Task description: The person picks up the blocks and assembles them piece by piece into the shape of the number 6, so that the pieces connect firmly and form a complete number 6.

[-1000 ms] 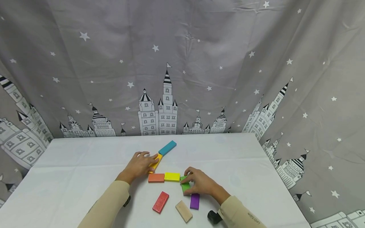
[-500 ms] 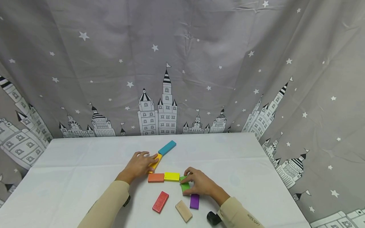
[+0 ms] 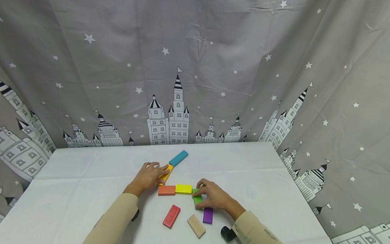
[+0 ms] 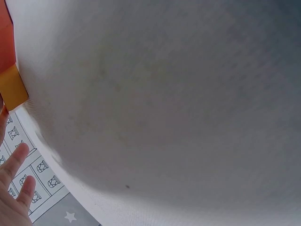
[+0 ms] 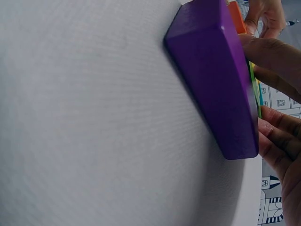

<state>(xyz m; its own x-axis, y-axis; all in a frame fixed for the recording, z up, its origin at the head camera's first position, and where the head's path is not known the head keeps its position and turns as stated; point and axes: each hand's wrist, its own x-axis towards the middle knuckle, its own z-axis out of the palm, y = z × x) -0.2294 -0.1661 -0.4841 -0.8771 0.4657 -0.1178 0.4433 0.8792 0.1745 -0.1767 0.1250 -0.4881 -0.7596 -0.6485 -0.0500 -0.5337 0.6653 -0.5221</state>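
Note:
In the head view, my left hand (image 3: 148,178) holds an amber block (image 3: 166,176) between thumb and fingers. A blue block (image 3: 178,158) touches its far end, and an orange block (image 3: 166,190) lies by its near end. To the right, a yellow block (image 3: 183,189) adjoins the orange one. My right hand (image 3: 215,195) pinches a green block (image 3: 197,200) at its two ends, close to the yellow block's right end. Nearer me lies a purple block (image 3: 208,216), large in the right wrist view. The left wrist view catches only the amber block's end (image 4: 14,87) and some fingers.
Loose on the white-covered table (image 3: 76,203) lie a red block (image 3: 171,216) and a plain wood block (image 3: 196,226), both nearer me. A grey curtain (image 3: 213,51) printed with castles and stars hangs behind the table's far edge.

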